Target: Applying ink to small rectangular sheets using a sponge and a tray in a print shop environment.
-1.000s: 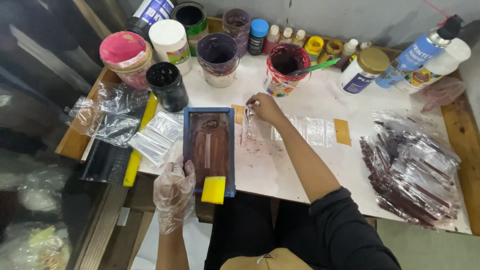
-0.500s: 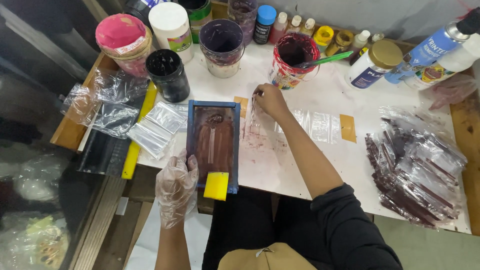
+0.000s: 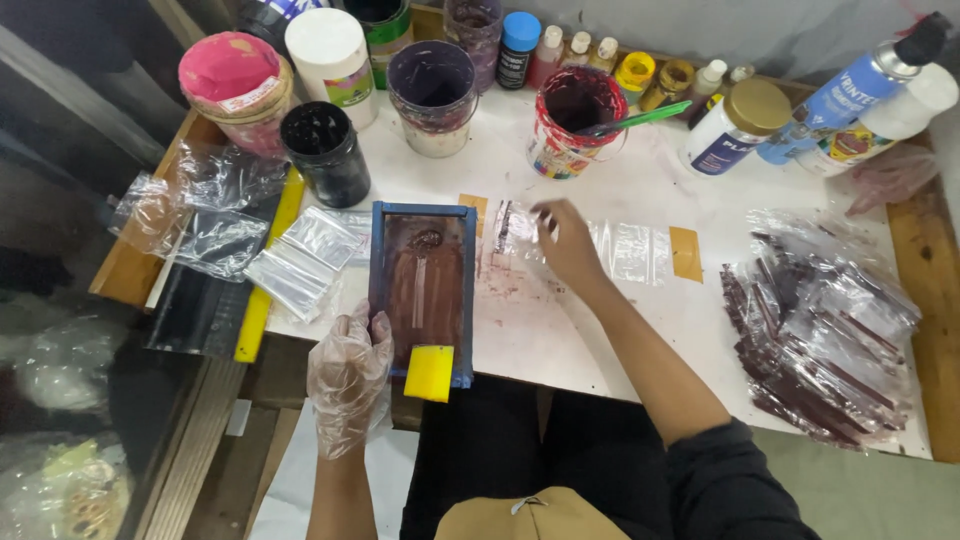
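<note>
A blue-framed printing screen smeared with dark maroon ink lies at the table's near edge. A yellow squeegee rests on its near end. My left hand, in a clear plastic glove, rests against the frame's left near corner. My right hand is bare and lies with fingers spread on a small clear plastic bag just right of the screen. Ink stains mark the white table beneath.
A clear bag pile lies left of the screen, printed bags are heaped at right. Ink tubs and a red pot with a green stick stand behind, bottles at far right. A yellow ruler lies left.
My right hand has lowered from pinching the small bag upright to pressing it flat on the table. My left hand stays at the screen's corner.
</note>
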